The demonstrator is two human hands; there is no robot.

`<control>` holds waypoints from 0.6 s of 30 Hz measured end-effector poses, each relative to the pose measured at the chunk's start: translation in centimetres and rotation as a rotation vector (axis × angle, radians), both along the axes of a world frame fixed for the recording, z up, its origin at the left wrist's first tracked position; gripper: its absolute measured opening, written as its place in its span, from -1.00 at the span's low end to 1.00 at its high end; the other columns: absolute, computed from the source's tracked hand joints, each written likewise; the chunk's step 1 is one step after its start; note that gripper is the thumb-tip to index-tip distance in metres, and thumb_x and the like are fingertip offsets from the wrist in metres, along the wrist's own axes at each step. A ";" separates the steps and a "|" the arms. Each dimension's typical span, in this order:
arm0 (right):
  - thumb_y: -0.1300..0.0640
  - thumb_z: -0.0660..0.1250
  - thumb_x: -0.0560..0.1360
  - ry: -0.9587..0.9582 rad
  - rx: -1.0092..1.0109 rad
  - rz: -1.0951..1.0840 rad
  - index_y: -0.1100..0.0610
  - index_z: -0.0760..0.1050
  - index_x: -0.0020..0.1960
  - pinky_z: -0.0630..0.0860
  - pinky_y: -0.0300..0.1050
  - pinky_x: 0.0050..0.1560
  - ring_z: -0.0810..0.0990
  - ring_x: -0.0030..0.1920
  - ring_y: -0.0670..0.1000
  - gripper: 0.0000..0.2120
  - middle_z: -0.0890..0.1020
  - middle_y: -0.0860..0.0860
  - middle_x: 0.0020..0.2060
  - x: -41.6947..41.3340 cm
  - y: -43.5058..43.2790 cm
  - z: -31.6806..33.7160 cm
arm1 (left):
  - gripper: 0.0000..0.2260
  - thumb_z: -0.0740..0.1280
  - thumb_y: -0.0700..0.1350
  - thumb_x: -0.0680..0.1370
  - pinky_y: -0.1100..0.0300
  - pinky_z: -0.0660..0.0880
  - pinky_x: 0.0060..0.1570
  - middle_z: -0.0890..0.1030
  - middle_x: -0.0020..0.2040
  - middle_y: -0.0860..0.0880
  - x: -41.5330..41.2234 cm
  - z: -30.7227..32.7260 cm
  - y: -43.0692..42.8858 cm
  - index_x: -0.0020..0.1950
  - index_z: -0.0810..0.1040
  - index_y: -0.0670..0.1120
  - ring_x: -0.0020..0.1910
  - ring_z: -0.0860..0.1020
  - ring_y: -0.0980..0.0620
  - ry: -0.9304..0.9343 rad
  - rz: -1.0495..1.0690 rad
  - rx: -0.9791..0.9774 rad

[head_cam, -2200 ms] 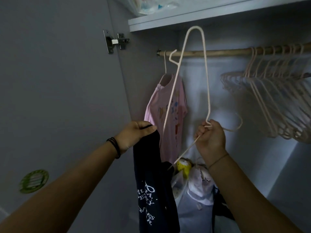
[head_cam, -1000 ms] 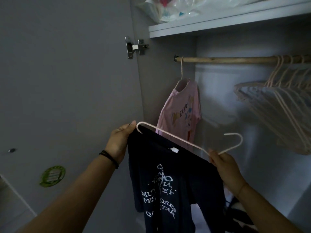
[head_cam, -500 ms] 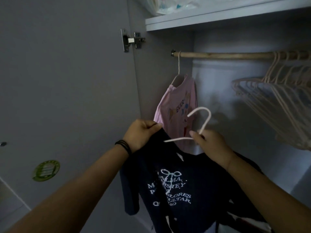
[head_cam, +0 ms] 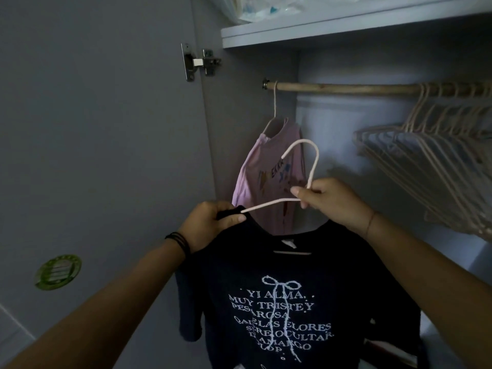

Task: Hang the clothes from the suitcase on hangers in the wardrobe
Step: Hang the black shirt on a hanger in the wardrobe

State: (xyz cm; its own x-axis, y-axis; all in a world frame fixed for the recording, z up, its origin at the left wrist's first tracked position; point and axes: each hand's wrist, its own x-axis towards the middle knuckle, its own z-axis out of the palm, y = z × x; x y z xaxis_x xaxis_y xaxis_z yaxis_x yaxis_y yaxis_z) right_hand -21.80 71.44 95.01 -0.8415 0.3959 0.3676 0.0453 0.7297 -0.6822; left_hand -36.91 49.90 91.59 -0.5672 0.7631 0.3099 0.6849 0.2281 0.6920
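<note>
A dark T-shirt with white lettering hangs in front of me on a pale pink hanger. My left hand pinches the shirt's left shoulder by the collar, where the hanger's arm enters the neck. My right hand grips the hanger at the base of its hook, which points up. The hanger's bottom bar shows through the neck opening. Above runs the wooden rail of the wardrobe. The suitcase is out of view.
A pink T-shirt hangs at the rail's left end. Several empty pale hangers crowd the right part. The open door with its hinge stands at left. A shelf above holds plastic bags.
The hanger went from upright and bare in my right hand to inside the shirt's neck. Both hands have lifted the shirt, now spread and facing me.
</note>
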 end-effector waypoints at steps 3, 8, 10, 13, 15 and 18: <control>0.06 0.33 0.51 -0.001 -0.079 0.139 0.15 0.60 -0.27 0.37 -0.34 -0.25 0.46 -0.39 -0.20 -0.75 0.53 -0.05 -0.44 0.9 0.8 -0.1 | -0.85 0.42 -0.05 0.47 0.36 0.37 -0.33 0.49 -0.42 0.13 0.2 0.0 -0.2 -0.26 0.58 -0.07 -0.41 0.41 0.25 -0.092 -0.004 0.069; 0.04 0.28 0.52 -0.070 -0.067 0.119 0.06 0.56 -0.06 0.45 -0.25 -0.02 0.55 -0.15 -0.17 -0.88 0.64 0.04 -0.16 3.7 4.1 -2.5 | -0.86 0.40 -0.09 0.48 0.34 0.45 -0.29 0.60 -0.31 0.00 -0.7 0.8 -1.0 -0.14 0.63 -0.17 -0.34 0.51 0.19 -0.167 0.062 0.178; -0.01 0.27 0.53 -0.104 -0.078 0.041 0.07 0.57 -0.09 0.47 -0.18 -0.09 0.59 -0.20 -0.15 -0.82 0.65 0.01 -0.21 5.2 5.1 -3.5 | -0.88 0.39 -0.11 0.49 0.40 0.45 -0.33 0.60 -0.35 0.06 -1.1 1.0 -1.5 -0.16 0.63 -0.15 -0.37 0.51 0.22 -0.162 0.087 0.213; 0.09 0.28 0.54 -0.055 -0.115 0.008 0.10 0.57 -0.18 0.43 -0.33 -0.23 0.55 -0.32 -0.21 -0.84 0.60 -0.01 -0.33 6.6 6.2 -4.2 | -0.87 0.39 -0.10 0.49 0.40 0.44 -0.36 0.58 -0.36 0.06 -1.8 1.0 -2.1 -0.18 0.62 -0.14 -0.39 0.50 0.24 -0.132 0.120 0.216; 0.16 0.30 0.53 -0.045 -0.143 0.005 0.11 0.58 -0.20 0.41 -0.36 -0.23 0.53 -0.33 -0.24 -0.85 0.59 -0.08 -0.36 7.1 6.9 -4.4 | -0.87 0.40 -0.08 0.48 0.41 0.43 -0.37 0.58 -0.36 0.04 -2.0 1.0 -2.2 -0.19 0.62 -0.13 -0.40 0.49 0.24 -0.092 0.124 0.197; 0.22 0.32 0.51 -0.036 -0.200 -0.026 0.12 0.61 -0.07 0.42 -0.50 -0.20 0.58 -0.23 -0.26 -0.91 0.63 -0.16 -0.26 7.9 7.4 -4.7 | -0.88 0.41 -0.07 0.46 0.42 0.41 -0.38 0.58 -0.40 0.09 -2.0 1.1 -2.2 -0.22 0.62 -0.10 -0.41 0.50 0.25 -0.074 0.119 0.192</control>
State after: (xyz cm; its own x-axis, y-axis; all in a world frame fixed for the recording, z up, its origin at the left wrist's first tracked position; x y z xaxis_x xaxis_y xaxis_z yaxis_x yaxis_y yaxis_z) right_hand -13.89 78.82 90.31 -0.8413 0.4796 0.2493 0.0895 0.5785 -0.8108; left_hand -38.92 47.68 92.68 -0.6762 0.6204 0.3973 0.6068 0.1633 0.7779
